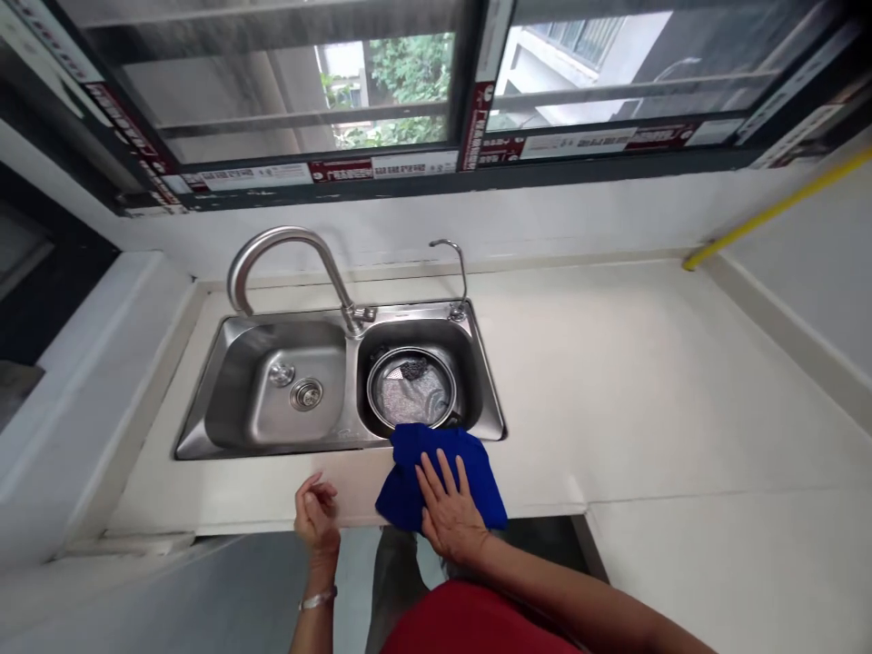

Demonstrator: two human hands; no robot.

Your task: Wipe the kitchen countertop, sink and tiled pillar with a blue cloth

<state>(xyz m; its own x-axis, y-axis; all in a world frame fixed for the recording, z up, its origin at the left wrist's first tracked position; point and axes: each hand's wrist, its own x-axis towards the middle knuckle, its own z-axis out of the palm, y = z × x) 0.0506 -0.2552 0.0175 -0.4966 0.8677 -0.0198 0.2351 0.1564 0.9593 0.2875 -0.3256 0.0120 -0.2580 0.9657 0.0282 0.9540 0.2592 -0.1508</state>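
My right hand [448, 510] lies flat with fingers spread on a blue cloth [470, 459] at the front edge of the white counter [613, 391], just in front of the sink's right basin. My left hand [315, 520] hovers at the counter's front edge to the left of the cloth, fingers loosely curled, holding nothing that I can see. A silver bracelet sits on that wrist. The double steel sink [224, 363] has a round metal pot [412, 391] in its right basin with a dark scrubber inside.
A tall curved tap [286, 250] and a thin small tap [455, 263] stand behind the sink. A window with bars runs along the back wall. A yellow pipe [769, 213] crosses the right wall. The counter turns a corner at the right.
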